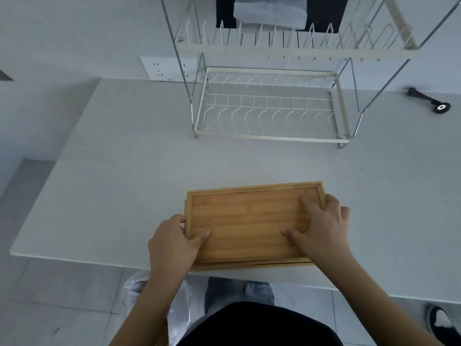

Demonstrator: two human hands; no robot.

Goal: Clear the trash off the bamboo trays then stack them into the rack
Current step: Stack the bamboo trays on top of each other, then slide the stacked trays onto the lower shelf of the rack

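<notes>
A stack of bamboo trays point(247, 221) lies at the near edge of the white table point(112, 171), the top tray bare inside. My left hand point(172, 243) grips the stack's left edge, thumb on the tray floor. My right hand point(324, 226) holds the right edge, fingers spread over the top tray and curled round its rim. Edges of lower trays show at the left and front. The two-tier wire rack point(269, 108) stands at the back of the table, both tiers holding nothing.
A white plastic bag point(149, 290) hangs below the table's front edge at the left. A black tool point(431, 101) lies at the far right. A wall socket point(164, 68) sits behind the rack's left leg. A shoe point(439, 320) shows on the floor.
</notes>
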